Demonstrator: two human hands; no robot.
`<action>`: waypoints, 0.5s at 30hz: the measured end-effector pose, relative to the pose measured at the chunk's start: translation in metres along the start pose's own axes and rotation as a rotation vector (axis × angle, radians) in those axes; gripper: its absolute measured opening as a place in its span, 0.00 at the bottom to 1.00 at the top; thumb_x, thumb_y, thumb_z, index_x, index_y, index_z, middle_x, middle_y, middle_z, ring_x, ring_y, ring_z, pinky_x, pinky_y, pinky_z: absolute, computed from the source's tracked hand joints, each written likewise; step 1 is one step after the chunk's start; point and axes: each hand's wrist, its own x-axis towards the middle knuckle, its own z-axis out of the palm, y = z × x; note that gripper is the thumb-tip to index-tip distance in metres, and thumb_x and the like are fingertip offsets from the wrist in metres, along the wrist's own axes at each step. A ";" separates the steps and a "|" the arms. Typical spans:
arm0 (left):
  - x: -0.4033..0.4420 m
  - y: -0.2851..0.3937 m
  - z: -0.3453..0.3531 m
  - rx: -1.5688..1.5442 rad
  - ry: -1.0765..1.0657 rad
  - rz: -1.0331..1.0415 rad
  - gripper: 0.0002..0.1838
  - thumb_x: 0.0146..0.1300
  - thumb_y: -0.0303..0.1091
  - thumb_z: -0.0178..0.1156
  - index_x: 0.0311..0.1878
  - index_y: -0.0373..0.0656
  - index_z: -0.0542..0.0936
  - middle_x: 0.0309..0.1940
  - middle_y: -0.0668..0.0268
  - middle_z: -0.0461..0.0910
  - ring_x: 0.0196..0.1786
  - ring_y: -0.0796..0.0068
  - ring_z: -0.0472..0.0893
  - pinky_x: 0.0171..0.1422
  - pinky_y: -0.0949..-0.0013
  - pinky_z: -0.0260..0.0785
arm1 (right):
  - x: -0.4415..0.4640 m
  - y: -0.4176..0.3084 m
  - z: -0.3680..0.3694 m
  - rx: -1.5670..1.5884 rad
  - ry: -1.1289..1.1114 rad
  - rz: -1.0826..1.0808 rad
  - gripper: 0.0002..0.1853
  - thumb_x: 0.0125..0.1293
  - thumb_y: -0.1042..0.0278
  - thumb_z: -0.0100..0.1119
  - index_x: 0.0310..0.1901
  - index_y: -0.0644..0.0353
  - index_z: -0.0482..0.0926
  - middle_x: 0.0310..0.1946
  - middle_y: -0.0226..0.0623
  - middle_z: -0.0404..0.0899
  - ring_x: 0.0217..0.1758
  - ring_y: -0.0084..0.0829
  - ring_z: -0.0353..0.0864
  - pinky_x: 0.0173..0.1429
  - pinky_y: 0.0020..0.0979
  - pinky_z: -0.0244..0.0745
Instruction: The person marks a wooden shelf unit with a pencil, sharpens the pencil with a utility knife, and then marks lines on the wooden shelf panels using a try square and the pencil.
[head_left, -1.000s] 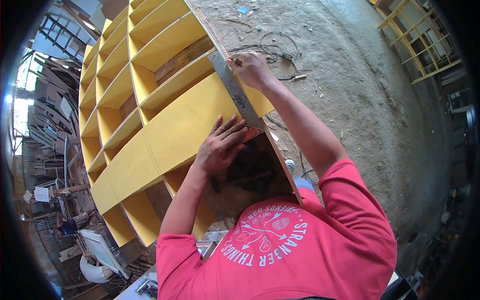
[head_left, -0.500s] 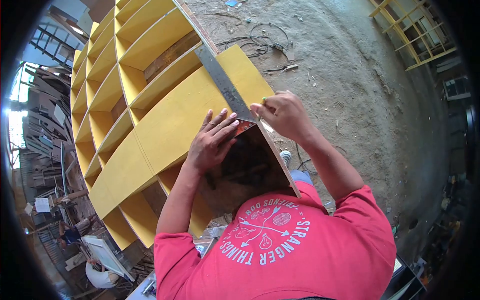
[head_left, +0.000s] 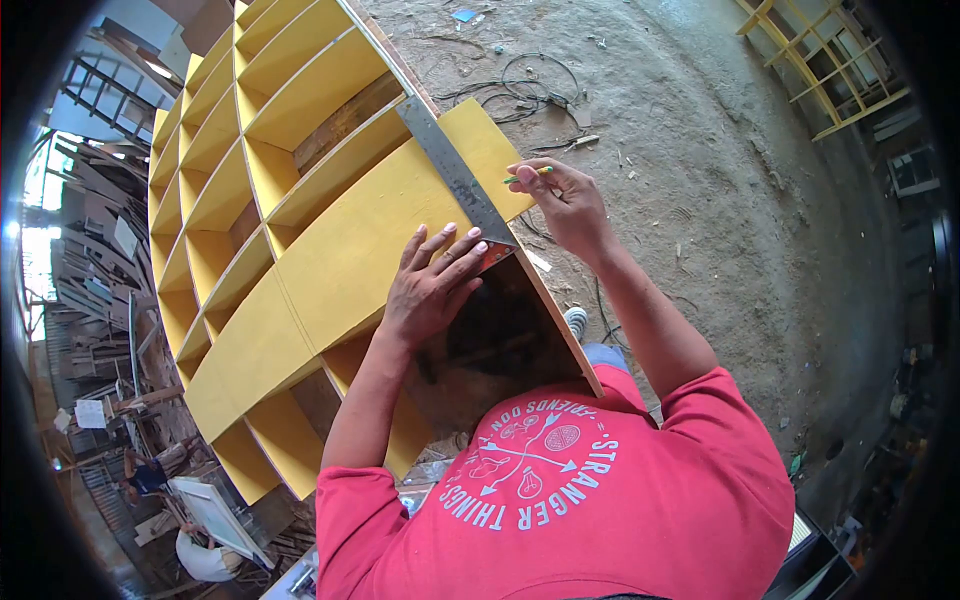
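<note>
A yellow board [head_left: 350,235] lies across the grid of a yellow slatted frame [head_left: 262,178]. On the board's right part rests a metal square [head_left: 452,165], its grey blade running up and left to the frame's edge. My left hand [head_left: 432,290] lies with fingers stretched over the board, fingertips at the square's orange-red stock [head_left: 497,254]. To the right of the blade, just past the board's end, my right hand [head_left: 570,210] pinches a thin green-and-yellow pencil [head_left: 543,170]. The pencil is apart from the square.
Cables [head_left: 530,90] lie on the dusty floor [head_left: 680,200] beyond the frame. Another yellow frame [head_left: 835,65] stands at the top right. Scrap wood [head_left: 95,285] is heaped at the left. A person in a white shirt [head_left: 205,558] is at the lower left beside a pale panel.
My right hand with the pencil has lifted away from the square's corner, moving up along the board's end. My left hand and the square stay in place; the view has shifted slightly.
</note>
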 end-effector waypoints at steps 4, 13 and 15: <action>0.002 0.002 -0.001 0.012 -0.001 -0.009 0.28 0.76 0.45 0.70 0.78 0.59 0.81 0.82 0.72 0.77 0.82 0.55 0.74 0.93 0.42 0.54 | 0.000 0.006 0.002 0.015 0.030 -0.061 0.18 0.85 0.52 0.65 0.59 0.60 0.91 0.41 0.39 0.95 0.44 0.21 0.91 0.49 0.30 0.83; 0.001 0.001 0.001 0.025 0.009 -0.008 0.29 0.75 0.45 0.71 0.77 0.60 0.81 0.82 0.74 0.77 0.83 0.57 0.73 0.93 0.43 0.54 | 0.001 0.006 0.004 -0.013 0.029 -0.053 0.19 0.84 0.52 0.66 0.58 0.60 0.91 0.40 0.41 0.96 0.42 0.22 0.91 0.46 0.31 0.83; 0.002 0.002 0.000 0.027 0.008 -0.008 0.29 0.75 0.45 0.71 0.77 0.61 0.81 0.82 0.74 0.77 0.83 0.57 0.73 0.93 0.43 0.54 | 0.001 0.005 0.005 -0.027 0.032 -0.063 0.19 0.84 0.52 0.67 0.58 0.61 0.91 0.40 0.41 0.96 0.42 0.22 0.91 0.46 0.31 0.83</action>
